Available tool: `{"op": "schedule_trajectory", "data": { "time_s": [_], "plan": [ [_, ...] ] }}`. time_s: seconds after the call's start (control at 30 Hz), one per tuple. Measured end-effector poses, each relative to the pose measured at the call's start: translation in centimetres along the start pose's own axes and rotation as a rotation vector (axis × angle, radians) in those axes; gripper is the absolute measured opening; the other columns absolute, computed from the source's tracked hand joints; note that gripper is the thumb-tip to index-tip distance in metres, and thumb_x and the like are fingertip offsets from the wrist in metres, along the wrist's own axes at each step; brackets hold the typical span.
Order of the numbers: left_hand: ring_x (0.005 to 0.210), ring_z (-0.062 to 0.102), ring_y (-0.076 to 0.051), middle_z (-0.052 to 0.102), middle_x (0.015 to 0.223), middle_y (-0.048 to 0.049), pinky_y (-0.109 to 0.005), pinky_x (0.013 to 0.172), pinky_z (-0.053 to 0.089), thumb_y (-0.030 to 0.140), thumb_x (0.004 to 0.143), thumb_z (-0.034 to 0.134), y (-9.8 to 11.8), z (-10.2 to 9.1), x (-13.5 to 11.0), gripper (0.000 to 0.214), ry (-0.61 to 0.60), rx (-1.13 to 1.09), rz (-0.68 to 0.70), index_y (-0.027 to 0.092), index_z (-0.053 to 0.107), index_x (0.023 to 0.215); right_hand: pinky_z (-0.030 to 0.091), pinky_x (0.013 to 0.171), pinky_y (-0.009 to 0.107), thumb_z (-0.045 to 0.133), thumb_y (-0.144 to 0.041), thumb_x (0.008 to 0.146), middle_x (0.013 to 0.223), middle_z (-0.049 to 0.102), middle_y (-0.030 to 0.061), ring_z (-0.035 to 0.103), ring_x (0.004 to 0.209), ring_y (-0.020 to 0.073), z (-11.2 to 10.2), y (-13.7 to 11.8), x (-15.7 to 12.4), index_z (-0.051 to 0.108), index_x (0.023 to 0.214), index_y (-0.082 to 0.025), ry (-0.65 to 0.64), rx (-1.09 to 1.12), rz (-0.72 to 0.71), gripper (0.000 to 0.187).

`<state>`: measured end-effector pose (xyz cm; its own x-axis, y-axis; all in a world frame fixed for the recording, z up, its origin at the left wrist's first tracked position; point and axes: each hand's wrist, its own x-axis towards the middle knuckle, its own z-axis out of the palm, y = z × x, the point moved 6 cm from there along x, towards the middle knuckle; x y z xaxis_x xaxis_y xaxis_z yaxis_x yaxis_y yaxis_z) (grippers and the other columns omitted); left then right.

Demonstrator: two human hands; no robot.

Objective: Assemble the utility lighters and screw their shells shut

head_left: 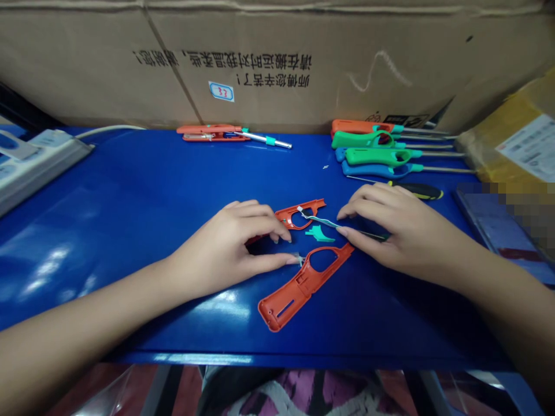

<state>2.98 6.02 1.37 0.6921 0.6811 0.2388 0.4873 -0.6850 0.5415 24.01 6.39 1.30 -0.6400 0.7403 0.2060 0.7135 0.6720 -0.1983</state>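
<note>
My left hand (240,245) rests on the table, thumb and fingers apart. Its fingers lie over one orange lighter shell half (310,209), hiding part of it; its thumb tip meets a small translucent piece (299,259). Below lies the other orange shell half (299,283), inner side up. Between the halves sits a teal trigger (321,233). A thin wire lead (323,220) with a white end crosses the upper half and reaches the thumb of my right hand (394,228). That hand's thumb and fingers are spread, and a dark thin part under it is mostly hidden.
Assembled lighters (377,156) lie at the back right, beside a yellow-black screwdriver (418,190). An orange lighter with its shell parted (212,133) is at the back. A power strip (41,153) stands left; cardboard boxes (260,34) border the blue table (143,202).
</note>
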Motion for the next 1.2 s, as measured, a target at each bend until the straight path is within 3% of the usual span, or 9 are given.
{"op": "schedule_trajectory", "data": {
  "time_s": [0.13, 0.27, 0.4, 0.47, 0.57, 0.7, 0.87, 1.03, 1.2],
  "plan": [
    [0.091, 0.064, -0.017, 0.071, 0.099, 0.0006, -0.033, 0.081, 0.043, 0.038, 0.088, 0.076, -0.2, -0.2, 0.0, 0.018, -0.039, 0.084, -0.012, 0.023, 0.072, 0.099, 0.041, 0.081, 0.039, 0.055, -0.038, 0.098, 0.103, 0.064, 0.005, 0.06, 0.096, 0.0233, 0.2, 0.4, -0.3, 0.064, 0.103, -0.022, -0.048, -0.046, -0.007, 0.018],
    [0.087, 0.062, -0.016, 0.069, 0.094, -0.0002, -0.033, 0.079, 0.041, 0.039, 0.089, 0.075, 0.5, -0.7, -0.1, 0.019, 0.005, 0.098, 0.011, 0.021, 0.071, 0.096, 0.042, 0.078, 0.037, 0.054, -0.032, 0.097, 0.095, 0.065, 0.0035, 0.059, 0.085, 0.0212, 0.6, 1.0, -0.6, 0.06, 0.098, -0.023, -0.153, -0.013, 0.021, 0.011],
    [0.073, 0.055, -0.017, 0.064, 0.08, -0.0002, -0.034, 0.067, 0.033, 0.063, 0.079, 0.075, 2.7, -0.3, -0.7, 0.045, -0.054, 0.167, 0.17, 0.019, 0.068, 0.082, 0.042, 0.071, 0.032, 0.051, -0.032, 0.099, 0.09, 0.064, 0.0023, 0.058, 0.078, 0.0182, 0.3, 1.1, -1.0, 0.057, 0.093, -0.024, -0.233, 0.11, 0.044, 0.012],
    [0.072, 0.053, -0.018, 0.064, 0.079, -0.0004, -0.036, 0.066, 0.031, 0.07, 0.078, 0.071, 3.6, 0.4, -1.1, 0.052, -0.11, 0.235, 0.258, 0.018, 0.066, 0.078, 0.042, 0.068, 0.031, 0.051, -0.032, 0.1, 0.091, 0.065, 0.0026, 0.058, 0.078, 0.0172, -0.2, 1.0, -0.9, 0.057, 0.094, -0.024, -0.221, 0.145, 0.047, 0.012],
    [0.074, 0.054, -0.018, 0.066, 0.082, -0.0002, -0.037, 0.07, 0.033, 0.06, 0.084, 0.07, 3.8, 1.2, -1.4, 0.043, -0.151, 0.262, 0.314, 0.018, 0.066, 0.077, 0.044, 0.07, 0.03, 0.054, -0.03, 0.098, 0.091, 0.065, 0.0029, 0.058, 0.078, 0.0169, -1.3, 0.7, -0.8, 0.057, 0.096, -0.024, -0.127, 0.155, 0.038, 0.007],
    [0.077, 0.055, -0.018, 0.066, 0.08, 0.0008, -0.036, 0.075, 0.036, 0.042, 0.088, 0.071, 3.3, 1.4, -1.3, 0.024, -0.154, 0.235, 0.311, 0.018, 0.068, 0.084, 0.044, 0.068, 0.029, 0.059, -0.028, 0.095, 0.087, 0.063, 0.0017, 0.058, 0.076, 0.0162, -2.7, 0.5, -0.5, 0.057, 0.094, -0.022, 0.025, 0.107, 0.061, 0.006],
    [0.082, 0.06, -0.018, 0.07, 0.083, 0.0016, -0.035, 0.078, 0.038, 0.04, 0.087, 0.072, 2.8, 1.0, -1.1, 0.024, -0.144, 0.19, 0.269, 0.019, 0.069, 0.098, 0.046, 0.07, 0.029, 0.064, -0.024, 0.092, 0.086, 0.063, 0.002, 0.06, 0.075, 0.0154, -4.6, 0.2, -0.5, 0.058, 0.095, -0.02, 0.269, 0.066, 0.062, 0.008],
    [0.087, 0.062, -0.018, 0.074, 0.097, -0.0016, -0.034, 0.08, 0.041, 0.036, 0.091, 0.067, 1.5, -1.3, -0.5, 0.021, -0.061, 0.132, 0.219, 0.023, 0.07, 0.107, 0.048, 0.07, 0.028, 0.064, -0.022, 0.091, 0.09, 0.064, 0.0023, 0.06, 0.077, 0.0154, -4.2, -0.1, -0.6, 0.057, 0.095, -0.022, 0.163, 0.089, 0.011, 0.007],
    [0.106, 0.06, -0.023, 0.069, 0.117, -0.005, -0.04, 0.095, 0.045, 0.033, 0.092, 0.063, -2.1, -2.5, 0.1, 0.029, -0.178, 0.26, 0.122, 0.024, 0.067, 0.12, 0.047, 0.072, 0.029, 0.061, -0.023, 0.092, 0.09, 0.064, 0.0016, 0.059, 0.08, 0.0156, -3.3, 0.0, -0.7, 0.055, 0.093, -0.023, 0.048, 0.129, 0.016, 0.006]
  ]
}}
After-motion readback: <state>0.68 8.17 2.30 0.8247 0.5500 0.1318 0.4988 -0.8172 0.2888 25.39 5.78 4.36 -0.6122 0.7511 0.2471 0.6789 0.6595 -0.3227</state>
